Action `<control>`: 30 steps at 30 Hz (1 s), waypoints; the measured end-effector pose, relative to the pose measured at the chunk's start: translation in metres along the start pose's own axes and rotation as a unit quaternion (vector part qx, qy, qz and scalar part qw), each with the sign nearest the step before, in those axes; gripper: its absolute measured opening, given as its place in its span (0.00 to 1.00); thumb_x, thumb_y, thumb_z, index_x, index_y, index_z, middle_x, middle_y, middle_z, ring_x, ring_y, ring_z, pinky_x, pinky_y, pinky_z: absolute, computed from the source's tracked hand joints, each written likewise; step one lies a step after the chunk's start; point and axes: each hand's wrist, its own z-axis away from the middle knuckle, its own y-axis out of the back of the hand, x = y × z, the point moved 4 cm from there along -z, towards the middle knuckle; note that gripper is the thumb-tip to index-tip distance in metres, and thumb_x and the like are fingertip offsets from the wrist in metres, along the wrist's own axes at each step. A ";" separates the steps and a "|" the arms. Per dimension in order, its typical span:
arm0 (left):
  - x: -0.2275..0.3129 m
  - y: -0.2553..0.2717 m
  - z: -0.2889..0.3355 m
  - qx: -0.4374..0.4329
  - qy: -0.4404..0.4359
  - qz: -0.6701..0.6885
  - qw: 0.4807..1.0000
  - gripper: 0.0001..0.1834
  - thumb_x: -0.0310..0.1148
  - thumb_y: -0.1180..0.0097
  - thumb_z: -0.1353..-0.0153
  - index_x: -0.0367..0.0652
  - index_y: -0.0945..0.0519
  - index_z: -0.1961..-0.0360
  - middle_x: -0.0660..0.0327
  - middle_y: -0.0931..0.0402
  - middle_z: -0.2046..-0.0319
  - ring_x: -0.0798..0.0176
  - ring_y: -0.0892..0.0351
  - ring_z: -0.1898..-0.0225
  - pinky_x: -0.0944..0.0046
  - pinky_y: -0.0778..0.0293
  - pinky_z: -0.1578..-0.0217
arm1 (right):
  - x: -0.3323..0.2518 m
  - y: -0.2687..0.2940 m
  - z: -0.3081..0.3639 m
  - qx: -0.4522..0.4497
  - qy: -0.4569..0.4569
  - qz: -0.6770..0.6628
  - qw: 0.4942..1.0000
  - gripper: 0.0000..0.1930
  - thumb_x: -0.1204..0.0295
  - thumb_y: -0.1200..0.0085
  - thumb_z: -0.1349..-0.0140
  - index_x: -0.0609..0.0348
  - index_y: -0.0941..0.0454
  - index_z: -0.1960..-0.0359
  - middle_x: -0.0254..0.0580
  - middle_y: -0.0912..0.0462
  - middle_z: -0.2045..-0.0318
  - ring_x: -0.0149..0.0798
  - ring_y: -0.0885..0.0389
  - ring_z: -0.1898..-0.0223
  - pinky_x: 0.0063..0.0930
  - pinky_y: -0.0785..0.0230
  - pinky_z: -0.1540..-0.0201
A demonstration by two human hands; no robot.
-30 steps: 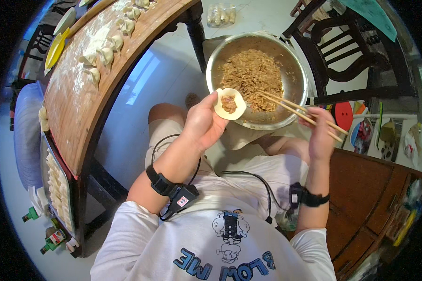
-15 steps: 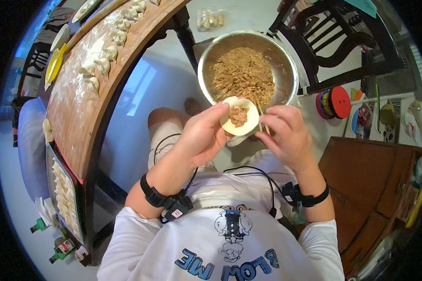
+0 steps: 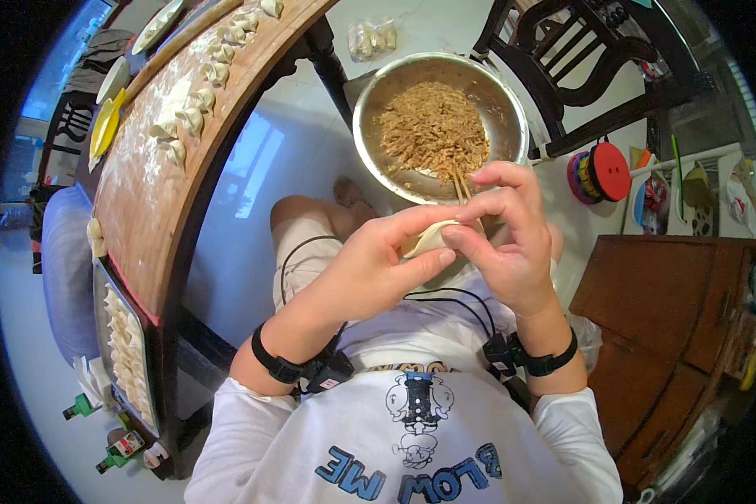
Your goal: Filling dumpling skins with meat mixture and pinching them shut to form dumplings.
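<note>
A pale dumpling wrapper (image 3: 429, 241), folded over into a half-moon, sits between my two hands. My left hand (image 3: 384, 252) is closed around its left side with the thumb below. My right hand (image 3: 506, 233) pinches its right edge between thumb and forefinger. Thin wooden chopsticks (image 3: 461, 186) stick out by the right fingers toward the bowl; their other ends are hidden by that hand. Just beyond is a big steel bowl (image 3: 368, 160) with brown minced filling (image 3: 433, 126) in it. The filling inside the wrapper is out of sight.
On my left, the floured wooden board (image 3: 143, 206) carries a row of dumplings (image 3: 191, 122) and a rolling pin (image 3: 172, 52). A tray (image 3: 149, 378) of dumplings lies below it. A dark wooden chair (image 3: 554, 80) stands far right, a brown cabinet (image 3: 647, 336) nearer right.
The wrapper, which lay open with filling showing, is now folded over. My right hand has moved in from beside it to pinch its edge. Both hands sit slightly lower.
</note>
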 end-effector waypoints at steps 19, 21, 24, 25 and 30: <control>0.006 0.015 0.005 0.107 -0.106 0.046 0.988 0.24 0.26 0.38 0.41 0.38 0.25 0.43 0.56 0.20 0.50 0.64 0.22 0.46 0.59 0.34 0.39 | -0.003 0.000 0.002 0.052 -0.004 -0.097 0.994 0.09 0.76 0.33 0.50 0.53 0.12 0.66 0.36 0.16 0.58 0.45 0.28 0.44 0.42 0.38 0.39; 0.014 0.019 0.008 0.154 -0.190 -0.122 0.962 0.14 0.29 0.36 0.42 0.41 0.16 0.54 0.60 0.16 0.57 0.64 0.17 0.54 0.50 0.38 0.36 | -0.001 -0.002 0.003 0.066 0.002 -0.110 0.992 0.08 0.77 0.33 0.50 0.54 0.12 0.66 0.35 0.15 0.62 0.44 0.27 0.46 0.40 0.37 0.40; 0.016 0.018 0.010 0.183 -0.211 -0.136 0.951 0.12 0.29 0.36 0.43 0.43 0.15 0.57 0.60 0.15 0.60 0.64 0.16 0.57 0.43 0.43 0.35 | -0.002 -0.004 0.004 0.068 0.005 -0.104 0.992 0.08 0.77 0.34 0.49 0.55 0.12 0.67 0.35 0.14 0.62 0.43 0.26 0.47 0.39 0.36 0.41; 0.017 0.019 0.011 0.185 -0.211 -0.135 0.950 0.12 0.29 0.36 0.43 0.43 0.15 0.57 0.60 0.15 0.60 0.64 0.16 0.57 0.43 0.43 0.35 | -0.002 -0.005 0.004 0.066 0.006 -0.104 0.992 0.08 0.77 0.34 0.49 0.55 0.12 0.67 0.35 0.14 0.62 0.43 0.26 0.47 0.39 0.36 0.41; 0.016 0.021 0.014 0.196 -0.205 -0.133 0.950 0.09 0.28 0.37 0.42 0.43 0.14 0.59 0.61 0.14 0.63 0.65 0.15 0.60 0.44 0.42 0.35 | -0.008 -0.008 0.003 0.074 0.006 -0.100 0.992 0.06 0.78 0.34 0.49 0.55 0.12 0.69 0.36 0.14 0.64 0.43 0.26 0.49 0.38 0.36 0.42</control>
